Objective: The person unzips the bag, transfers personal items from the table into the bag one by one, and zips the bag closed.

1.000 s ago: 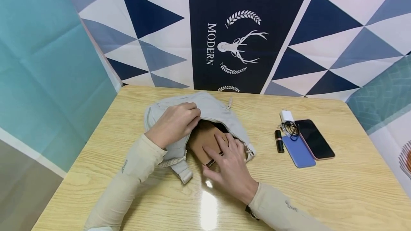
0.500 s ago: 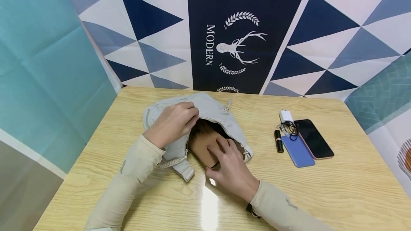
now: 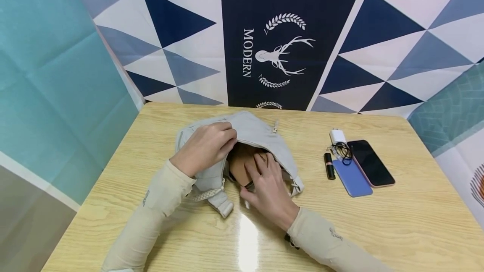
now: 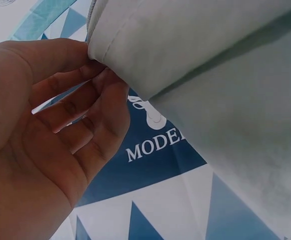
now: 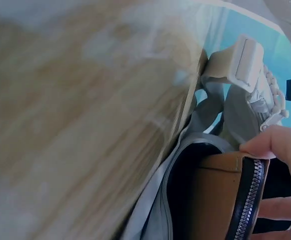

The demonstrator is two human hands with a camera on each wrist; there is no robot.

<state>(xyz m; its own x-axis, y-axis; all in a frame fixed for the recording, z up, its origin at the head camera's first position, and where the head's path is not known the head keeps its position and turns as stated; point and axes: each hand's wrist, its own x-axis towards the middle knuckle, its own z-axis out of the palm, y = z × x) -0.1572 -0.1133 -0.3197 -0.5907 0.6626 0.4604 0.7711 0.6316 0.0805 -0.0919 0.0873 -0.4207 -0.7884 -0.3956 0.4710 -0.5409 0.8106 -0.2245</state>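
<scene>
A light grey fabric bag (image 3: 259, 131) lies on the table with its zipped mouth facing the person. My left hand (image 3: 206, 144) pinches the upper edge of that mouth and lifts it; in the left wrist view the fingertips hold the grey cloth (image 4: 195, 45). Partly inside the opening is a brown zip wallet (image 3: 239, 166), its far end hidden by the bag. My right hand (image 3: 270, 188) grips the wallet at its near end, fingers over the top. The right wrist view shows the thumb at the wallet's corner, beside a metal zipper (image 5: 248, 205).
To the right on the wooden table (image 3: 408, 221) lie a black phone (image 3: 370, 163), a blue flat case or card (image 3: 351, 178), a lipstick (image 3: 329, 166), a white charger plug (image 3: 337, 136) and a coiled black cable (image 3: 342, 153). The bag's strap buckle (image 3: 224, 208) lies in front.
The wallet has gone deeper into the bag, pushed away from the person by my right hand. The bag has shifted slightly right. My left hand keeps holding the mouth's edge up.
</scene>
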